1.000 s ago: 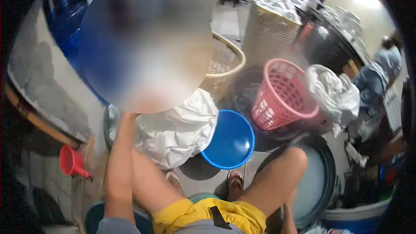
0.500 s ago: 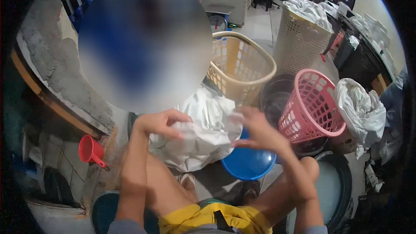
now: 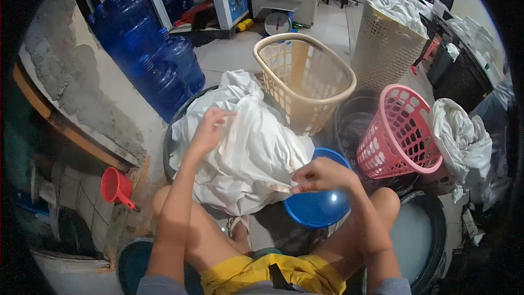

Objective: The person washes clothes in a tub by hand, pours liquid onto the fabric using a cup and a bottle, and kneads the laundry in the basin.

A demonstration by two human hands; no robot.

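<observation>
A large heap of white cloth [image 3: 245,147] fills a dark tub [image 3: 169,150] in front of my knees. My left hand [image 3: 212,128] is over the upper left of the heap, fingers bent against the cloth; whether they grip it is unclear. On the right, my right hand [image 3: 322,176] pinches the cloth's edge, above the rim of a blue basin [image 3: 316,213]. A stained strip of the cloth's edge shows beside my right fingers.
A beige basket [image 3: 305,98] stands behind the heap, a pink basket [image 3: 398,131] to the right. A tub of cloudy water [image 3: 409,240] is by my right knee. A red dipper [image 3: 116,186] lies left; blue water bottles [image 3: 177,60] stand back left.
The white cloth has been spread and now rises higher in the tub. My left hand has moved up over it; my right hand has closed on its edge after hovering open.
</observation>
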